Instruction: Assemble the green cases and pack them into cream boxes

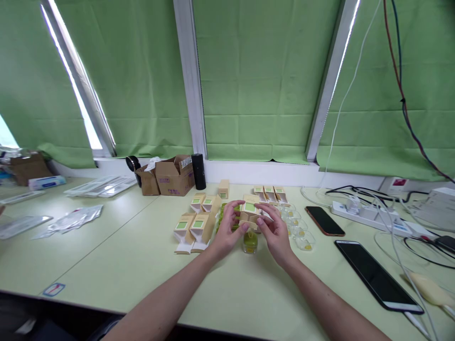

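Between my two hands is a small tan carton (250, 208) with a green label, its lower flaps open. My left hand (229, 227) grips its left side with curled fingers, and my right hand (276, 231) grips the right side. Just below the carton, a small clear jar with green contents (250, 242) stands on the table. Open tan cartons (202, 225) with green labels lie to the left of my left hand. Several clear cups with yellow spots (304, 240) sit right of my right hand. Green items behind my left hand are partly hidden.
More cartons (269, 193) lie at the back, and one carton (223, 188) stands upright. Cardboard boxes (174, 177) and a black cylinder (198, 171) are by the wall. Two phones (377, 274), a power strip (369, 217) and cables occupy the right; plastic bags (73, 220) lie left.
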Tool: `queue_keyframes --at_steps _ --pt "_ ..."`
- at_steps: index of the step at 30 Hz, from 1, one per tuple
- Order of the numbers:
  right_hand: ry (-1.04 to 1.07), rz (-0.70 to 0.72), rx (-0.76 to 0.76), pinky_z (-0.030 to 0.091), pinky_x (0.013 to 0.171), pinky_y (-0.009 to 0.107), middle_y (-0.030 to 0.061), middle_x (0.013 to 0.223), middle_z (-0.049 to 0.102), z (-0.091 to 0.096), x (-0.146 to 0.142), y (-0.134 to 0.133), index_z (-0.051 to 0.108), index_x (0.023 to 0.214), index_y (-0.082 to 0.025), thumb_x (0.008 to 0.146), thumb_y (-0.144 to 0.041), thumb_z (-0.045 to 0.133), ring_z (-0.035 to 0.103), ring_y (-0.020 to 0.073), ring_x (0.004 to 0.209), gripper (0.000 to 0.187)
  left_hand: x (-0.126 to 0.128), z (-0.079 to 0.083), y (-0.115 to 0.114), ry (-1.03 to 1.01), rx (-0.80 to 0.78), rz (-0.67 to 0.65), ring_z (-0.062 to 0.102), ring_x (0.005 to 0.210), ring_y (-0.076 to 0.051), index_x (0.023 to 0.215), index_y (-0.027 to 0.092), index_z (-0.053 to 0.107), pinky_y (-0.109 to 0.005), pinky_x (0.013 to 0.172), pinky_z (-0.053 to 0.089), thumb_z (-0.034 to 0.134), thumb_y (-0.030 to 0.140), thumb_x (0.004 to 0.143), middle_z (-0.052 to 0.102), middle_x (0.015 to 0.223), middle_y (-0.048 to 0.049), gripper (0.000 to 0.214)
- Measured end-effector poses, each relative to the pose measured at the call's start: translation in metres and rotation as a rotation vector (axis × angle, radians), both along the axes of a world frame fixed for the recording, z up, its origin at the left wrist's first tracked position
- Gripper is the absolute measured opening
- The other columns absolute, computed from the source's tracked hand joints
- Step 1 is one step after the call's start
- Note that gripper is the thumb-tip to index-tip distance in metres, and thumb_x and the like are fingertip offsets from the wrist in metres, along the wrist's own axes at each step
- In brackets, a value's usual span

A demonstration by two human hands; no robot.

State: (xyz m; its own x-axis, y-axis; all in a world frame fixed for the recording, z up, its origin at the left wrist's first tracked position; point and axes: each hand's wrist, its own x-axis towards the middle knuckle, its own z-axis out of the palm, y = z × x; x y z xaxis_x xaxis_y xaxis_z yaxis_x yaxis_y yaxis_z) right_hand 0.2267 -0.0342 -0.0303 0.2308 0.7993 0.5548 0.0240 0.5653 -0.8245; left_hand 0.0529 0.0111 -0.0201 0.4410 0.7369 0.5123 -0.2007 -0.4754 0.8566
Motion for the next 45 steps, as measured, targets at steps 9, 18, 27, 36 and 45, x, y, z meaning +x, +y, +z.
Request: queue_keyframes --at_steps 9,18,27,36,45 --pt "-0.008 0.032 0.013 0.063 0.095 0.043 0.0111 0.143 0.047 -0.0019 -0.0038 -0.0028 0.074 0.126 -0.031 0.095 -0.050 0.070 0.071 0.0214 0.099 0.036 0.0023 0.0030 -0.0015 -0.096 -0.101 -0.005 0.066 0.109 -0.026 0.135 0.025 0.051 -0.037 0.096 0.052 0.080 0.052 0.087 0.065 0.120 -0.0114 0.062" --pt "-0.036 0.055 0.029 0.060 0.098 0.042 0.0099 0.144 0.046 -0.0011 -0.0040 -0.0057 0.072 0.127 -0.033 0.097 -0.047 0.069 0.071 0.0208 0.102 0.033 0.0035 0.0031 -0.0002 -0.094 -0.072 0.006 0.063 0.110 -0.024 0.131 0.023 0.048 -0.036 0.094 0.052 0.076 0.051 0.091 0.063 0.118 -0.0106 0.056" --pt "-0.041 0.073 0.029 0.060 0.098 0.041 0.0088 0.144 0.043 -0.0003 -0.0051 -0.0067 0.072 0.128 -0.033 0.094 -0.044 0.074 0.070 0.0199 0.102 0.036 0.0036 0.0020 0.0004 -0.076 -0.049 0.046 0.064 0.108 -0.023 0.129 0.023 0.049 -0.035 0.092 0.054 0.074 0.050 0.093 0.064 0.117 -0.0105 0.051" --pt "-0.047 0.032 0.034 0.062 0.093 0.040 0.0091 0.143 0.045 0.0021 -0.0070 -0.0067 0.073 0.125 -0.031 0.091 -0.043 0.078 0.071 0.0177 0.096 0.037 0.0060 -0.0001 0.0020 -0.070 -0.031 0.089 0.068 0.103 -0.023 0.127 0.024 0.051 -0.036 0.089 0.056 0.075 0.055 0.091 0.066 0.114 -0.0099 0.054" --pt "-0.056 0.009 0.030 0.062 0.092 0.039 0.0092 0.142 0.047 0.0019 -0.0067 -0.0058 0.075 0.122 -0.031 0.091 -0.045 0.078 0.068 0.0155 0.091 0.035 0.0078 -0.0018 0.0035 -0.040 0.004 0.162 0.069 0.099 -0.022 0.125 0.024 0.052 -0.035 0.087 0.057 0.073 0.053 0.092 0.067 0.109 -0.0082 0.049"
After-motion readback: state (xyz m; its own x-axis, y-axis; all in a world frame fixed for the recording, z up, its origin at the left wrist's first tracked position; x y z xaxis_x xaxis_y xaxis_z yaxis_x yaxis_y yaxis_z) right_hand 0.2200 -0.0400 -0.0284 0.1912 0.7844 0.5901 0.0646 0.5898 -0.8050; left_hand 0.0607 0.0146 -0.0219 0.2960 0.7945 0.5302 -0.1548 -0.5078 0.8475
